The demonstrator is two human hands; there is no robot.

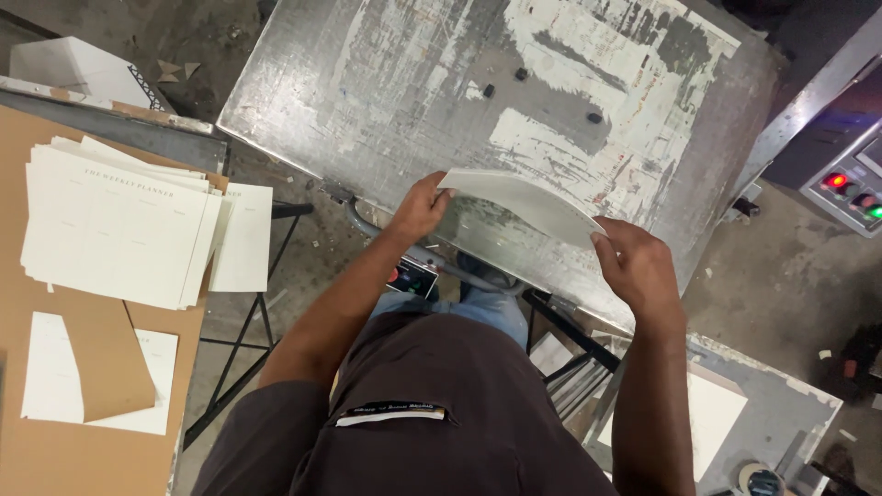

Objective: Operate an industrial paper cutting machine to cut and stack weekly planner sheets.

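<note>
We look straight down past a dark brown shirt [432,404] at two bare forearms reaching out over a worn metal table [386,83], its surface scratched and patched with flaking white paint. Between the hands we see a thin stack of pale sheets [528,204], raised off the table's near edge and tilted, so that its face turns toward us and its left corner stands highest.

Our left hand [421,209] grips the stack at that raised left corner, fingers curled tight around the edge with the thumb on the near face. Our right hand [640,266] takes the lower right end, fingers closed against the back of the sheets and the thumb tip pressed to the front edge. Both hands are closed on the stack; neither is spread flat.

To the left, well apart from the hands, a fanned pile of printed cream sheets [115,225] lies on a brown cardboard surface [55,459], with a single sheet [246,237] sticking out over its right edge. Nearer to us on the same surface, a folded brown card [108,363] lies on top of another white sheet [55,377].

At the far right a control panel [850,188] shows a red lamp and a green lamp lit. Near right, below the table, a white sheet [712,418] rests on a lower metal shelf [781,404]. Three small dark knobs [521,73] stand on the far part of the tabletop.
</note>
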